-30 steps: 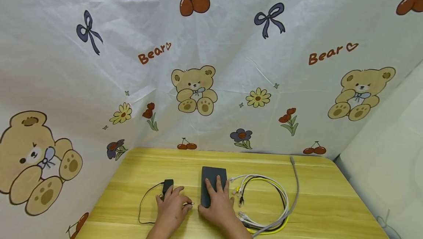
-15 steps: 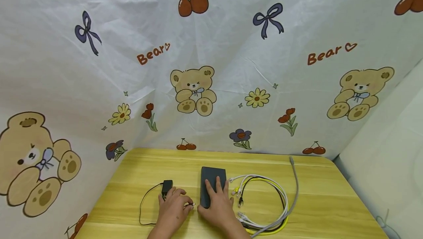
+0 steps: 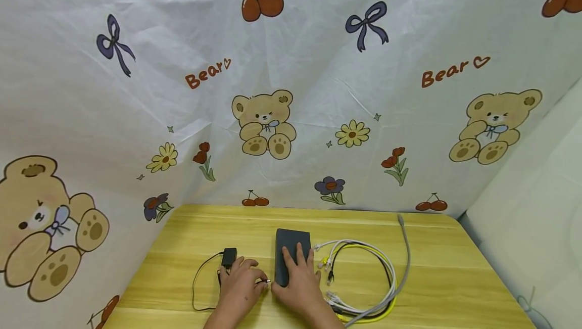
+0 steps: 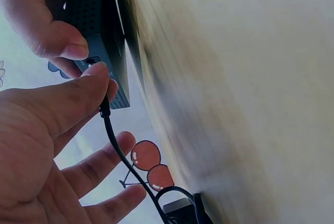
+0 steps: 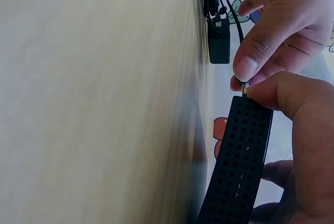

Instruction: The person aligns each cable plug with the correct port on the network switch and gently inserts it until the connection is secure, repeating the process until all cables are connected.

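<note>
My left hand (image 3: 238, 287) pinches the barrel plug (image 5: 244, 88) of a black power cord between thumb and forefinger. Its metal tip is at the near end of a black network switch (image 3: 292, 239), right by the round power socket (image 4: 92, 60) in the left wrist view. Over the switch lies my right hand (image 3: 301, 281), fingers spread on its top and thumb bent against the near corner, gripping it. The perforated side (image 5: 237, 156) shows in the right wrist view. The cord's black power adapter (image 3: 229, 256) lies just beyond my left hand.
Right of the switch lies a loose coil of white, yellow and black network cables (image 3: 391, 273). A thicker grey cable (image 3: 407, 253) runs along its outer side. A patterned cloth (image 3: 313, 66) hangs behind the wooden table (image 3: 445, 273).
My left hand has shifted slightly right, bringing the plug's tip closer to the end of the switch. My right hand stays in place on the switch.
</note>
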Demonstrator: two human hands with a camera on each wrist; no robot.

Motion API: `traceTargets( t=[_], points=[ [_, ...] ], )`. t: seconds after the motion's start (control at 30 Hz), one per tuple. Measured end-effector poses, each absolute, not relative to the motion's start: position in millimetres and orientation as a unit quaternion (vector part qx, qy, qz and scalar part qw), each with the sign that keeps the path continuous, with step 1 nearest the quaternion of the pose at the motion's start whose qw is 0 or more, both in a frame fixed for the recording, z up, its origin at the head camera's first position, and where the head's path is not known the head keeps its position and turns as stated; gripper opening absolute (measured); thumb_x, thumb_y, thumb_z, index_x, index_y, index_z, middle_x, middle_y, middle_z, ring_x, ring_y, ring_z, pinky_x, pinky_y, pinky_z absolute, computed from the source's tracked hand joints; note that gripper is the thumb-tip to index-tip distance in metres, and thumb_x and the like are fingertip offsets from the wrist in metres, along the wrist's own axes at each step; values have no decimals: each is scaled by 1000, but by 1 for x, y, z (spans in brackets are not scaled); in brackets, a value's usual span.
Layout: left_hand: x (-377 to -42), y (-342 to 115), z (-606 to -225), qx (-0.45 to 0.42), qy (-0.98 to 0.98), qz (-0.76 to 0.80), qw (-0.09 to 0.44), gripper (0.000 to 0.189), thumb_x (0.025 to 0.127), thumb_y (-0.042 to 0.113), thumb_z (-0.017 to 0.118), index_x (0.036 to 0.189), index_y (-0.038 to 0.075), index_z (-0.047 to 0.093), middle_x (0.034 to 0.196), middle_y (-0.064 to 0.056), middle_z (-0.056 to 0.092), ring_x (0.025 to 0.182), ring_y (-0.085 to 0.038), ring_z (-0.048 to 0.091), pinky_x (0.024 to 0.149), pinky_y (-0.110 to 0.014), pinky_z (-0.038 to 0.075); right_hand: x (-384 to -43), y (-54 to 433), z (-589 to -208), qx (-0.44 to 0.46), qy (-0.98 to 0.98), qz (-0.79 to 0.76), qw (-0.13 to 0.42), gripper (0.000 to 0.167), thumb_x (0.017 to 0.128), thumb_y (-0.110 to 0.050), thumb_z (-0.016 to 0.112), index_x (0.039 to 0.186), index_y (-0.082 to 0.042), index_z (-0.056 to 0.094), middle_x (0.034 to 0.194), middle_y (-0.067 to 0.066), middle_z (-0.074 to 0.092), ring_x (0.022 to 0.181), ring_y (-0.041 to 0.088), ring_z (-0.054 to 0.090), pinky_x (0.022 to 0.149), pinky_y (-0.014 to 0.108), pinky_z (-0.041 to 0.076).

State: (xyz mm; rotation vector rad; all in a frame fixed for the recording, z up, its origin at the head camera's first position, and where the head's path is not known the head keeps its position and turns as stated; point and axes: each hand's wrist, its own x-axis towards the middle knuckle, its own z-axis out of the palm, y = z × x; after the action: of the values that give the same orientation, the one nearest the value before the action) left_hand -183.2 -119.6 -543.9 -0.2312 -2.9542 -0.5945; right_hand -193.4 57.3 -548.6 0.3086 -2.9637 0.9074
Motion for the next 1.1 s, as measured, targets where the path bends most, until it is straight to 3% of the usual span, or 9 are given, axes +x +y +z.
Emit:
traceTargets(
  t=[1.1],
  points=[
    [-191, -110, -543, -80, -974, -203, 55, 6, 77, 32, 83, 78, 34, 77, 117, 0, 68, 124, -39, 53, 92, -87, 22, -196, 58, -552, 101, -951, 292, 14, 84, 80, -60, 72, 152, -26, 46, 161, 22, 27, 144, 58, 15, 88, 86, 29]
  ],
)
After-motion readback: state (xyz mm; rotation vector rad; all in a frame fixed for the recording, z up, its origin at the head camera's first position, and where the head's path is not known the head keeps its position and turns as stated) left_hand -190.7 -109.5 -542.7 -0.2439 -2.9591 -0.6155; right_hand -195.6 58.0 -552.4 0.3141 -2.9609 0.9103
